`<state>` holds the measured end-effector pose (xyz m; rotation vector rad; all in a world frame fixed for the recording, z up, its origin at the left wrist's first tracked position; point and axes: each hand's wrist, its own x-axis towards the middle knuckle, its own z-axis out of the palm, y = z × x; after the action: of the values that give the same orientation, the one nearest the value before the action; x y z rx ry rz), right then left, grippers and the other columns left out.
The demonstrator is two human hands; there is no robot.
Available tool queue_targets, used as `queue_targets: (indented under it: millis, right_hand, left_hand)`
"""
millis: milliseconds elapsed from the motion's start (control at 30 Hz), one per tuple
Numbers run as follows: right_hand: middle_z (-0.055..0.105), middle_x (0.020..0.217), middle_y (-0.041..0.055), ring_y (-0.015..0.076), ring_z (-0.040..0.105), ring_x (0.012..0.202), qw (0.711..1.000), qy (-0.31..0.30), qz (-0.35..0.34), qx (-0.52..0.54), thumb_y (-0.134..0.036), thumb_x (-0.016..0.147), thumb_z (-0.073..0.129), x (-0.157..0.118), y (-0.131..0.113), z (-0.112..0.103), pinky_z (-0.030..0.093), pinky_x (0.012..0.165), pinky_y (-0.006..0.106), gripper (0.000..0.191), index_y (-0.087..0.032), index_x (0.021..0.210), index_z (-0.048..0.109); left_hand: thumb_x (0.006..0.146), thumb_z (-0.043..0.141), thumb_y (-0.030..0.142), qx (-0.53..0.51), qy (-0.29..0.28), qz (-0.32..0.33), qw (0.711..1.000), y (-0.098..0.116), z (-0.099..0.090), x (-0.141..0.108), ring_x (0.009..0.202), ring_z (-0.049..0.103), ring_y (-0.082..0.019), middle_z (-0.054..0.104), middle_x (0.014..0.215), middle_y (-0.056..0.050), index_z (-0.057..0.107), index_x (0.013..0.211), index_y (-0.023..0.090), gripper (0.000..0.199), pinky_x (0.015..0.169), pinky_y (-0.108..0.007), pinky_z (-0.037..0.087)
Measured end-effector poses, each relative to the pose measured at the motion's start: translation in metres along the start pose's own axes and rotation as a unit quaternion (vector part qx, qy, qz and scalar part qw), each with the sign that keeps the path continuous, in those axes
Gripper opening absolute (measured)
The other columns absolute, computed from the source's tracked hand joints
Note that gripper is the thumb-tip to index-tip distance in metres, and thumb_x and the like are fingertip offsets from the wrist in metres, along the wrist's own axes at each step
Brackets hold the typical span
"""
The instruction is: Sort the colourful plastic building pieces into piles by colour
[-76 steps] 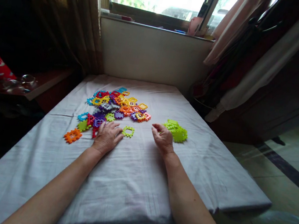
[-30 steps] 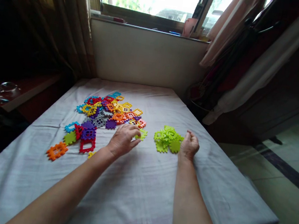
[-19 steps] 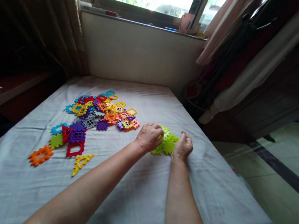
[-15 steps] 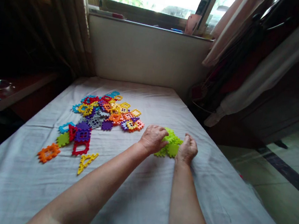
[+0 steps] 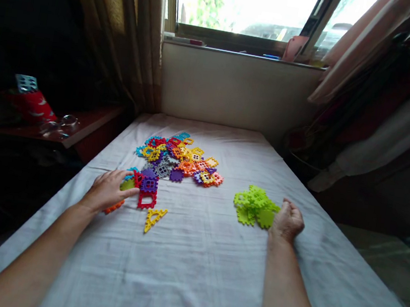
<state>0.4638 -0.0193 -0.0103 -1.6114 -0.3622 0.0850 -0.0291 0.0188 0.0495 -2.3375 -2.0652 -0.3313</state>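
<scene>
Lime-green toy pieces lie in a loose pile on the cloth-covered counter, just beside the right hand, whose fingers are curled in; I cannot tell whether it holds anything. The left hand is spread, thumb apart from the fingers, at an olive-green piece, partly hiding an orange piece. A red frame and a yellow triangle lie nearby, and a heap of multicoloured pieces spreads farther back toward the window.
</scene>
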Motion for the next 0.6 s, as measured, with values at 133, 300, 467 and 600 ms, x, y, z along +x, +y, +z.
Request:
queue_targets:
  millis: [133, 300, 467, 600]
  right_hand:
    - [0.059, 0.066, -0.0014, 0.0152, 0.050, 0.062, 1.000, 0.005, 0.003, 0.009, -0.036, 0.070, 0.052, -0.002, -0.002, -0.003, 0.042, 0.057, 0.026, 0.038, -0.015, 0.093, 0.074]
    - [0.059, 0.066, -0.0013, 0.0160, 0.051, 0.061, 1.000, -0.004, -0.010, -0.008, -0.039, 0.071, 0.052, -0.001, 0.004, -0.005, 0.043, 0.056, 0.027, 0.042, -0.014, 0.096, 0.074]
    - [0.065, 0.071, 0.0011, 0.0188, 0.058, 0.070, 0.998, -0.014, -0.057, -0.034, -0.045, 0.075, 0.052, 0.005, 0.014, -0.003, 0.049, 0.064, 0.029, 0.039, -0.017, 0.093, 0.073]
    - [0.069, 0.076, 0.0031, 0.0203, 0.062, 0.077, 0.997, -0.019, -0.058, -0.037, -0.048, 0.077, 0.050, 0.006, 0.018, 0.000, 0.051, 0.071, 0.030, 0.041, -0.018, 0.093, 0.073]
  left_hand:
    - [0.076, 0.057, 0.054, 0.013, -0.034, -0.020, 0.999, -0.014, 0.007, -0.008, 0.123, 0.059, -0.030, 0.066, 0.131, -0.009, 0.064, 0.125, 0.023, 0.058, 0.103, -0.039, 0.044]
    - [0.073, 0.059, 0.053, -0.037, -0.056, -0.049, 0.997, -0.013, 0.000, -0.004, 0.118, 0.063, -0.029, 0.068, 0.125, -0.011, 0.066, 0.118, 0.019, 0.056, 0.100, -0.037, 0.048]
    - [0.075, 0.063, 0.051, -0.111, 0.003, -0.057, 0.992, 0.004, -0.018, -0.002, 0.114, 0.065, -0.028, 0.069, 0.125, -0.010, 0.062, 0.123, 0.020, 0.057, 0.099, -0.038, 0.050]
    - [0.079, 0.067, 0.047, -0.143, 0.017, 0.066, 0.987, 0.070, -0.016, 0.009, 0.114, 0.065, -0.028, 0.070, 0.125, -0.009, 0.062, 0.125, 0.021, 0.054, 0.101, -0.040, 0.049]
